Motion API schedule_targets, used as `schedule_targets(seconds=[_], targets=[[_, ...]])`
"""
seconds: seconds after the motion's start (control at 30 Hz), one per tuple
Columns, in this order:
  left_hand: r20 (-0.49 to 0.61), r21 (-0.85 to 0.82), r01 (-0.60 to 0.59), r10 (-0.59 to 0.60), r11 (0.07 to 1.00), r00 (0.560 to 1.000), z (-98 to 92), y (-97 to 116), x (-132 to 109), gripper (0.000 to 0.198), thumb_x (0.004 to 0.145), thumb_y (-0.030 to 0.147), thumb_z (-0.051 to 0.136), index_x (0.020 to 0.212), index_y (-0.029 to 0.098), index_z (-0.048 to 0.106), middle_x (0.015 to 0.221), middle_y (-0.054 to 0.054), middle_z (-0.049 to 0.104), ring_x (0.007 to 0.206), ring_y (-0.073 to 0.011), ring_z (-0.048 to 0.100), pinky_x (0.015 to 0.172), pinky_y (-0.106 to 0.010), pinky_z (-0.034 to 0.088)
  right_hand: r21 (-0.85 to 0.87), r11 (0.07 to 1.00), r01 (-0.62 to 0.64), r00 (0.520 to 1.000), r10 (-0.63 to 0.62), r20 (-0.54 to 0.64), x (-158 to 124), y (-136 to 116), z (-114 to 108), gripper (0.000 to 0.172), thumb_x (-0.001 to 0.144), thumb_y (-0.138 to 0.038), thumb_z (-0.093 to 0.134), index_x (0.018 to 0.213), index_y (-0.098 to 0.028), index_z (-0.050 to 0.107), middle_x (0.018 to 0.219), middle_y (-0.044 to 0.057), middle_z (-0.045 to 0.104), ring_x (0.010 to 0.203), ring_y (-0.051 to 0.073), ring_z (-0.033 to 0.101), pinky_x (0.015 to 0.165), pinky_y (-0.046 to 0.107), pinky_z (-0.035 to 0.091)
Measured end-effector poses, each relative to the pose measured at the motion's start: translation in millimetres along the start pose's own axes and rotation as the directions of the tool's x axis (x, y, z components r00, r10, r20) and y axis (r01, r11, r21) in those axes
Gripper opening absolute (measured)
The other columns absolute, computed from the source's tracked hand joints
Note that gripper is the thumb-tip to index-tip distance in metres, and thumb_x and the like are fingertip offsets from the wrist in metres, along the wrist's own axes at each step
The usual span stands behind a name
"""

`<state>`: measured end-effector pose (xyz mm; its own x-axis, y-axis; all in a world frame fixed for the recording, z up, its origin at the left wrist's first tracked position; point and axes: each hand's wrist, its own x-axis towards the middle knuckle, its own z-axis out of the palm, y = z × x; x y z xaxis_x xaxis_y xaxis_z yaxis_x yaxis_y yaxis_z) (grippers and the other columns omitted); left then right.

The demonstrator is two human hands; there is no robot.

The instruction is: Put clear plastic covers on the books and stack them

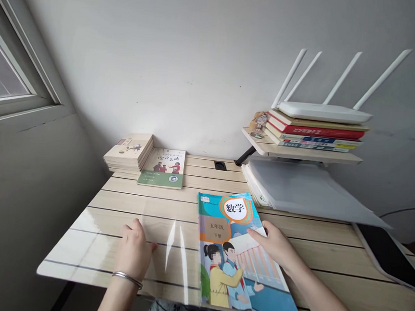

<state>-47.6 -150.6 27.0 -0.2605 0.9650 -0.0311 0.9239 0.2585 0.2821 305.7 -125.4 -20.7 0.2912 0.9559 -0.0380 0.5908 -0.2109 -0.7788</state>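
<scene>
A textbook (221,270) with a blue, illustrated front cover lies face up near the desk's front edge, a little right of centre. From its left side a clear, shiny plastic book cover (177,262) spreads out flat over the desk. My left hand (135,245), with a silver bracelet on the wrist, has its fingers curled at the plastic's left edge, thumb pointing right; the exact contact is hard to see. At the textbook's right edge is my right hand (270,240), its thumb over the front and the other fingers mostly hidden.
Behind, a stack of beige books (129,150) stands beside a green-and-white book (162,169). A raised shelf (300,155) carries several books (315,132) under a white router (324,112). Below lie a grey translucent folder (308,191) and a dark-screened tablet (388,253).
</scene>
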Motion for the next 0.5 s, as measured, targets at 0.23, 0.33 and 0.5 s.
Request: schedule_targets(seconds=[0.23,0.33,0.5], targets=[[0.0,-0.46,-0.225,0.253,0.859,0.967,8.3,-8,-10,0.028,0.084,0.022,0.035,0.108,0.021,0.048,0.079,-0.002,0.056,0.064,-0.0158,0.058,0.063,-0.029,0.047,0.183,0.982,0.049,0.999,-0.049,-0.006,-10,-2,6,0.026,0.072,-0.047,0.054,0.068,-0.022,0.049,0.061,-0.002,0.058,0.061,0.017,0.055,0.056,0.026,0.042],[-0.115,-0.512,-0.416,0.419,0.752,0.9,5.4,-8,-20,0.03,0.089,0.027,0.03,0.09,0.022,0.06,0.08,-0.003,0.055,0.064,-0.0133,0.056,0.063,-0.026,0.047,0.232,0.967,0.106,0.994,-0.096,-0.053,-15,-1,8,0.028,0.075,-0.048,0.052,0.069,-0.022,0.045,0.062,-0.003,0.054,0.061,0.016,0.052,0.057,0.026,0.042],[-0.24,-0.461,-0.5,0.439,0.733,0.866,-21.8,-12,-3,0.03,0.089,0.031,0.035,0.094,0.022,0.063,0.08,-0.003,0.054,0.062,-0.0113,0.053,0.061,-0.023,0.045,0.285,0.939,0.194,0.978,-0.162,-0.131,-4,-4,-3,0.027,0.076,-0.048,0.052,0.074,-0.022,0.044,0.064,-0.003,0.051,0.063,0.015,0.05,0.059,0.026,0.041]])
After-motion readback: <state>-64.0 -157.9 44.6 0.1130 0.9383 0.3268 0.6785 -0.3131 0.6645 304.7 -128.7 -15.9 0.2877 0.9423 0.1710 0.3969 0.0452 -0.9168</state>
